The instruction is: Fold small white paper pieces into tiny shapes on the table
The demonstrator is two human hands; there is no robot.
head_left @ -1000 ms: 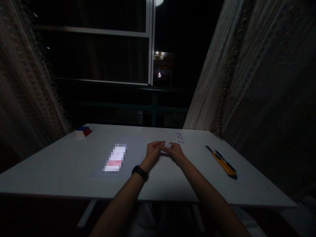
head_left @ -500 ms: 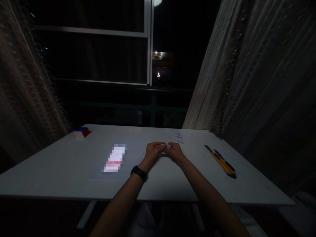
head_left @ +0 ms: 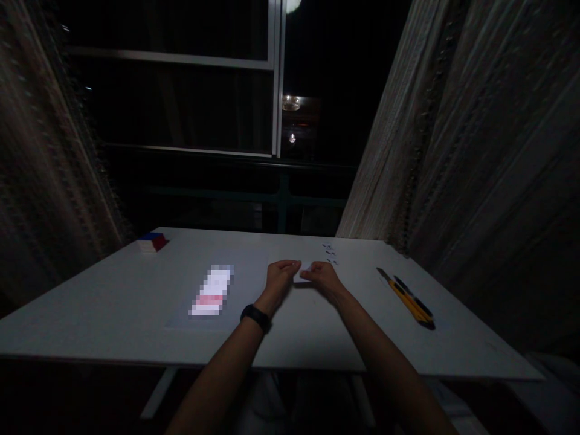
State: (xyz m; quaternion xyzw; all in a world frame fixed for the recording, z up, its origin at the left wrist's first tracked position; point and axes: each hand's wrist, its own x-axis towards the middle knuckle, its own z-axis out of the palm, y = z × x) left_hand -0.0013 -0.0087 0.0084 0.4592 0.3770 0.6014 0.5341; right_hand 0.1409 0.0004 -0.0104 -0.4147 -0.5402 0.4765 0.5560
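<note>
A small piece of white paper (head_left: 301, 277) is held between my hands, just above the white table (head_left: 312, 338). My right hand (head_left: 325, 277) pinches its right side between thumb and bent fingers. At the paper's left edge, my left hand (head_left: 280, 278) has its thumb and fingers closed together; its lower fingers are hidden. A dark band (head_left: 255, 315) circles my left wrist. Beyond my right hand, several small dark-marked paper pieces (head_left: 330, 253) lie in a short column.
Left of my hands, a lit phone (head_left: 211, 291) with a blurred screen rests on a pale sheet (head_left: 176, 321). A coloured puzzle cube (head_left: 152, 241) stands far left. At right lie a yellow utility knife (head_left: 410, 304) and a dark pen (head_left: 412, 291). Curtains (head_left: 385, 133) flank the dark window.
My thumbs and fingertips have moved slightly apart, and more of the white paper shows between them. The things on the table have stayed in place.
</note>
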